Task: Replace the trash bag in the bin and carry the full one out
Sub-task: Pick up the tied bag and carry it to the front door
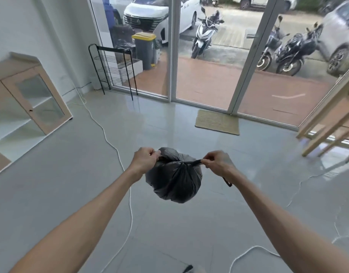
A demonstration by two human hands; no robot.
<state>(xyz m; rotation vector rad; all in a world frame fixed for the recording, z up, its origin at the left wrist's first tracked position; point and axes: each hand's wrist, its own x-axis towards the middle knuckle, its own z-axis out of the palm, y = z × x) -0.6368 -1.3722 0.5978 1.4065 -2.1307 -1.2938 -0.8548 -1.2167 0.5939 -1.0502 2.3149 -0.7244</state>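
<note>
A full black trash bag (174,179) hangs in the air above the grey tiled floor, its top gathered into a knot. My left hand (145,159) is closed on the bag's left tie end. My right hand (217,162) pinches the right tie end, which is stretched taut between the knot and my fingers. A loose strip of the bag dangles below my right wrist. No indoor bin is in view.
Glass sliding doors (205,56) stand ahead with a doormat (217,122) before them. A black wire rack (114,67) is at the left, a wooden cabinet (29,99) beside it, a wooden frame (331,123) at the right. White cables (128,203) cross the floor. A yellow-lidded bin (145,50) stands outside.
</note>
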